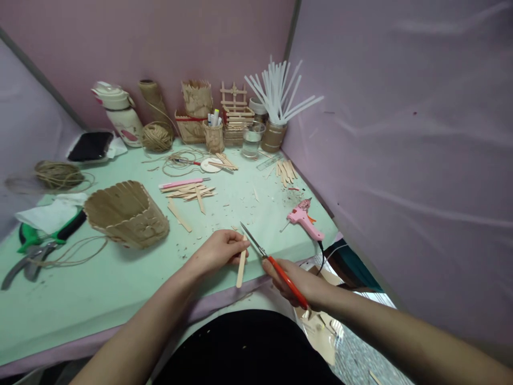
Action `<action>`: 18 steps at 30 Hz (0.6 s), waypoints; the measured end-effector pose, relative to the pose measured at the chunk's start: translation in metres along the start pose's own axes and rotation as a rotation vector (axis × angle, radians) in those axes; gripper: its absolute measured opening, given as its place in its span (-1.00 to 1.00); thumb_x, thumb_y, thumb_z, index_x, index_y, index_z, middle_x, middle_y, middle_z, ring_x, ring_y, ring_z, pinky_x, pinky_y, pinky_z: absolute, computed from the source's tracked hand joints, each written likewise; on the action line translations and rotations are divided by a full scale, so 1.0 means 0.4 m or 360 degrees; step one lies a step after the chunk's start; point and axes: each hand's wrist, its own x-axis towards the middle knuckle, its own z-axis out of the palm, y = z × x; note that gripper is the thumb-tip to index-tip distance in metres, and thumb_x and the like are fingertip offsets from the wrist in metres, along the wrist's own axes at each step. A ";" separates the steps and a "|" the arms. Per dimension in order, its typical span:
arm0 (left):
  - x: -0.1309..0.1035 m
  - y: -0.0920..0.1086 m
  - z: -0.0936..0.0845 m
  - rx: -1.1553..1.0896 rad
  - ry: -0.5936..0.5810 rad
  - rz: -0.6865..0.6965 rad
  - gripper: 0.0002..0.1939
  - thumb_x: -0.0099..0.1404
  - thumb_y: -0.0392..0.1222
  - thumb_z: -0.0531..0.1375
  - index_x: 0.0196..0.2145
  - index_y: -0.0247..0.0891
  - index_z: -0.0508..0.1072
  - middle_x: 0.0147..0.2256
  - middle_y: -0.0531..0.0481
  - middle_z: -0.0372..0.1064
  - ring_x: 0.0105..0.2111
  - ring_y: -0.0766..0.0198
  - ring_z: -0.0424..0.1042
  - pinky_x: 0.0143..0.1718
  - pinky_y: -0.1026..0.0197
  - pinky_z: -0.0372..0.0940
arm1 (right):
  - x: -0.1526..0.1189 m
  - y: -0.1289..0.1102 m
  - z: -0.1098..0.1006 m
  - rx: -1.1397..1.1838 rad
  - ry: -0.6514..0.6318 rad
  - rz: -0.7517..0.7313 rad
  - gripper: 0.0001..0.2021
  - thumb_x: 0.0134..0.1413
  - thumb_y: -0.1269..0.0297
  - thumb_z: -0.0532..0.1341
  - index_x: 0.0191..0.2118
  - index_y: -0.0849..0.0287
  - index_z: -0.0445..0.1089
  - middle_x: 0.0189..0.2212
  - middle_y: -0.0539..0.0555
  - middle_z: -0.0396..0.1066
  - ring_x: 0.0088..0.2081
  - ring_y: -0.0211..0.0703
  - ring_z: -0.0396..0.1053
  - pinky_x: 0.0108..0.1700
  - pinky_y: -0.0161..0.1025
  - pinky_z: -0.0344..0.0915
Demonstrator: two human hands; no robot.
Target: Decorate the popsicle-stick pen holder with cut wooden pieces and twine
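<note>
My left hand [222, 248] pinches a flat wooden craft stick [241, 270] near the table's front edge, its rounded lower end hanging toward me. My right hand [290, 280] is wrapped round the red handles of a pair of scissors [285, 278]. Their blades point up and to the left, close beside the stick's upper end; whether they touch it I cannot tell. Small wood scraps lie on the green cloth just beyond. A pile of craft sticks [188, 191] sits farther back, and a single stick [179, 215] lies apart from it.
On the left stand a stick-covered basket [128, 216] and green-handled pruners [40, 251]. A pink glue gun [305, 220] lies at right, its cord running off the edge. Along the back are twine [157, 137], a bottle [122, 117], a glass of water [251, 143] and glue sticks [276, 91].
</note>
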 end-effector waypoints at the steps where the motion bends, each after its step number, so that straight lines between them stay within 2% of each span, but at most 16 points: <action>1: -0.010 0.004 -0.012 0.0024 0.0007 0.0008 -0.66 -0.06 -0.02 0.41 -0.47 -0.33 0.45 -0.53 -0.01 0.43 -0.50 0.30 0.42 -0.38 0.25 0.33 | -0.009 -0.005 -0.005 -0.0034 -0.0023 -0.0020 -0.53 0.10 -0.22 0.10 -0.48 0.10 0.07 -0.67 -0.14 0.01 -0.65 -0.38 -0.07 -0.63 -0.36 -0.10; 3: -0.029 0.012 -0.035 0.0058 0.0047 0.0063 -0.64 -0.04 0.02 0.40 -0.44 -0.33 0.46 -0.51 -0.01 0.43 -0.48 0.30 0.42 -0.39 0.26 0.32 | -0.027 -0.009 -0.018 -0.0094 -0.0030 -0.0070 -0.54 0.09 -0.20 0.13 -0.50 0.10 0.06 -0.65 -0.13 0.02 -0.64 -0.38 -0.07 -0.62 -0.36 -0.12; 5: -0.041 0.021 -0.052 0.0053 0.0148 0.0154 -0.63 -0.01 0.06 0.38 -0.42 -0.31 0.46 -0.49 0.02 0.41 -0.47 0.32 0.40 -0.42 0.30 0.30 | -0.038 -0.004 -0.033 -0.0094 0.0053 -0.0121 -0.53 0.09 -0.21 0.12 -0.49 0.09 0.04 -0.63 -0.14 0.00 -0.63 -0.38 -0.09 -0.62 -0.36 -0.12; 9: -0.041 0.027 -0.049 -0.0032 0.0355 0.0302 -0.60 0.04 0.12 0.33 -0.36 -0.28 0.42 -0.50 0.07 0.34 -0.51 0.37 0.33 -0.50 0.36 0.23 | -0.034 0.025 -0.050 0.0160 0.0210 -0.0221 -0.48 0.13 -0.32 -0.02 -0.46 0.08 0.00 -0.60 -0.16 -0.08 -0.63 -0.39 -0.15 -0.61 -0.36 -0.15; 15: -0.023 -0.001 -0.019 -0.0173 0.0372 0.0312 -0.56 0.06 0.14 0.31 -0.34 -0.30 0.39 -0.55 0.08 0.31 -0.61 0.43 0.22 -0.60 0.37 0.12 | -0.017 0.038 -0.026 0.0552 0.0052 -0.0199 -0.44 0.03 -0.38 0.04 -0.44 0.08 -0.01 -0.62 -0.20 -0.12 -0.62 -0.40 -0.25 -0.62 -0.39 -0.27; 18: -0.019 -0.005 -0.024 -0.0304 0.0377 0.0270 -0.56 -0.03 0.06 0.38 -0.34 -0.32 0.40 -0.50 0.04 0.36 -0.57 0.41 0.29 -0.55 0.35 0.22 | -0.012 0.040 -0.023 0.0609 0.0071 -0.0191 -0.45 0.03 -0.37 0.06 -0.44 0.08 0.01 -0.62 -0.21 -0.10 -0.62 -0.42 -0.24 -0.62 -0.41 -0.27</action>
